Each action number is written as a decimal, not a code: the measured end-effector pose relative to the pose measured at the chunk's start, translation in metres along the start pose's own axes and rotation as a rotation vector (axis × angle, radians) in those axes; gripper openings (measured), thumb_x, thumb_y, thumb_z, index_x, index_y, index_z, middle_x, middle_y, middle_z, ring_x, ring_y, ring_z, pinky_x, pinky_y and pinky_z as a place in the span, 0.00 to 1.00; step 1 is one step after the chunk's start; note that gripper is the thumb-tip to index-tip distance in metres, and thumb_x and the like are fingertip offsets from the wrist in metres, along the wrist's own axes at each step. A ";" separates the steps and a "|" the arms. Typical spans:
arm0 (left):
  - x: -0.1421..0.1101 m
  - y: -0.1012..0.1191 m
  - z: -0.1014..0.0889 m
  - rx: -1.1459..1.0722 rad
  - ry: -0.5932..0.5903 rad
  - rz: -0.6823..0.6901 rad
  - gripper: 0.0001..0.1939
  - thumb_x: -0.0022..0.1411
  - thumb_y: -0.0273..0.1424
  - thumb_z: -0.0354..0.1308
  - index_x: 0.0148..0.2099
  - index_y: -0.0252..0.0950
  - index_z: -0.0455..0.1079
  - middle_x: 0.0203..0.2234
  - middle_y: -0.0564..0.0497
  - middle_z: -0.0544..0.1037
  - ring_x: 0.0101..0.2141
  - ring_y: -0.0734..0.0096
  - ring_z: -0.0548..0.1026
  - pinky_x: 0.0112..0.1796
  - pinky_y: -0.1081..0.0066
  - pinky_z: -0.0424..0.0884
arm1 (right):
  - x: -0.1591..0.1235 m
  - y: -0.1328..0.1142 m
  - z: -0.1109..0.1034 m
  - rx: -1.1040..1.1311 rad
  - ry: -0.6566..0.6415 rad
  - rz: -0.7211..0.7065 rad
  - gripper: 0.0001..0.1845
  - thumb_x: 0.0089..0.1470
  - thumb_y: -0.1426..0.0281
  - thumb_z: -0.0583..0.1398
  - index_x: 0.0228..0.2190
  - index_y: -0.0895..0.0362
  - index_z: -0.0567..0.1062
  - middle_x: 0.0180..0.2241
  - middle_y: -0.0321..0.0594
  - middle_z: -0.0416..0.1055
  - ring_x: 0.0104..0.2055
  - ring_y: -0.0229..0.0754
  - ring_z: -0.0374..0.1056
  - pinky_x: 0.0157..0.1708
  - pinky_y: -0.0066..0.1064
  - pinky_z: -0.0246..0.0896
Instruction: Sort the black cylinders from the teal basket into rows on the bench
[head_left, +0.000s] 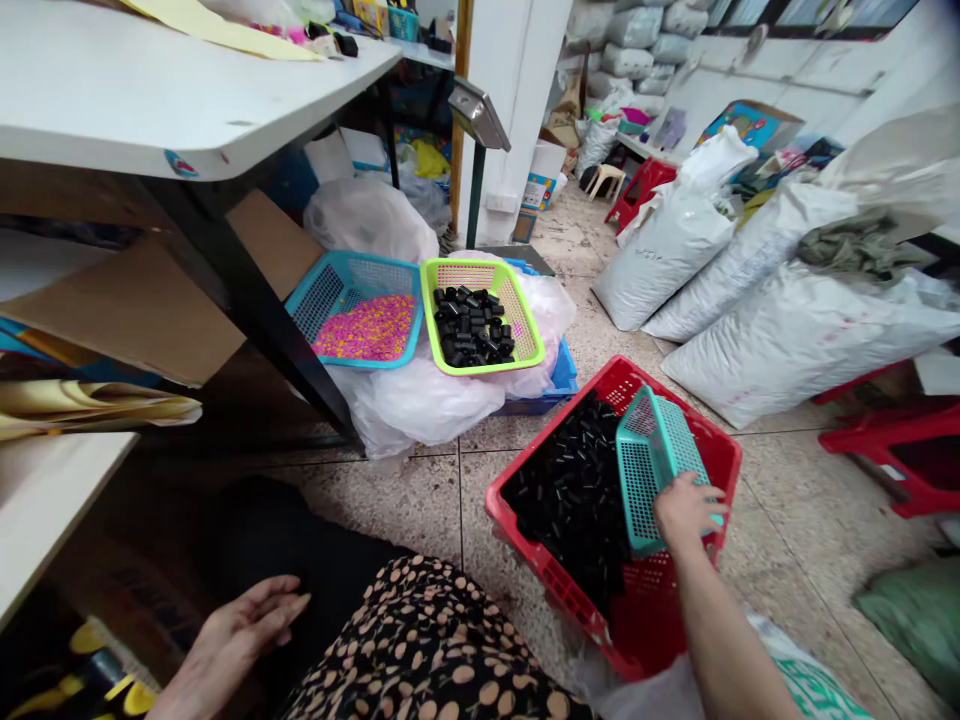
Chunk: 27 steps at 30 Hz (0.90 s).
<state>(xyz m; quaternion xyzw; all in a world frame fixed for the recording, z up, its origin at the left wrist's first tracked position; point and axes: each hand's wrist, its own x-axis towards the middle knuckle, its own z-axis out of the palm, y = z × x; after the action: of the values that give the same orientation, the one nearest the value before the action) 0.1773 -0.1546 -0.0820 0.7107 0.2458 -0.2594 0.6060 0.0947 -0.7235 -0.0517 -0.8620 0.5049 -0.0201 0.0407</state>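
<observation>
My right hand (686,512) is on the near edge of a small teal plastic basket (681,435), its fingers spread over the outside and its thumb hard to see. The basket tilts on its side inside a large red crate (540,565). Beside it in the crate lies a big heap of short black cylindrical parts (570,470). My left hand (244,632) hovers over my lap at the lower left, fingers loosely bent and thumb apart, with nothing clearly visible in it.
A lime-green basket (531,335) of larger black cylinders and a blue basket (352,262) of pink and yellow bits sit ahead on plastic bags. At left is a white table (112,90) with a black leg. Full white sacks (667,245) and a red stool (892,445) stand right.
</observation>
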 end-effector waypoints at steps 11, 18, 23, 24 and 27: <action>-0.017 0.020 0.013 0.043 0.047 -0.027 0.25 0.34 0.29 0.70 0.38 0.31 0.68 0.23 0.50 0.77 0.22 0.72 0.71 0.21 0.77 0.65 | -0.008 -0.012 0.060 -0.052 0.024 0.070 0.44 0.44 0.56 0.61 0.58 0.55 0.52 0.60 0.64 0.46 0.58 0.68 0.48 0.47 0.65 0.45; -0.005 0.008 0.006 0.047 0.051 -0.009 0.25 0.34 0.32 0.71 0.37 0.33 0.69 0.24 0.50 0.77 0.22 0.70 0.71 0.21 0.76 0.66 | 0.029 -0.001 0.051 -0.022 0.041 0.231 0.60 0.37 0.49 0.62 0.60 0.67 0.43 0.51 0.72 0.56 0.50 0.74 0.57 0.39 0.66 0.52; -0.011 0.012 0.006 0.098 0.038 0.007 0.25 0.36 0.36 0.70 0.38 0.34 0.69 0.23 0.51 0.77 0.21 0.71 0.70 0.22 0.76 0.66 | 0.012 -0.019 0.061 -0.089 0.141 0.126 0.51 0.45 0.60 0.60 0.62 0.63 0.39 0.54 0.70 0.53 0.54 0.70 0.53 0.45 0.67 0.43; -0.014 0.014 0.007 0.110 0.038 0.011 0.25 0.36 0.36 0.69 0.38 0.34 0.69 0.24 0.51 0.77 0.22 0.70 0.70 0.22 0.76 0.66 | 0.006 -0.024 0.066 -0.101 0.145 0.104 0.51 0.45 0.62 0.60 0.62 0.63 0.39 0.54 0.71 0.52 0.54 0.70 0.52 0.45 0.67 0.43; -0.018 0.018 0.010 0.139 0.051 0.007 0.26 0.34 0.37 0.70 0.38 0.33 0.70 0.24 0.50 0.77 0.22 0.70 0.71 0.23 0.75 0.66 | -0.010 -0.034 0.081 -0.131 0.148 0.063 0.50 0.45 0.65 0.59 0.62 0.65 0.38 0.55 0.75 0.49 0.54 0.72 0.51 0.41 0.68 0.44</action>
<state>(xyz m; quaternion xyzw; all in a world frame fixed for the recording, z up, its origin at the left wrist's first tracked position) 0.1752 -0.1678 -0.0584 0.7581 0.2403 -0.2555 0.5497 0.1252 -0.6943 -0.1290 -0.8426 0.5337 -0.0492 -0.0527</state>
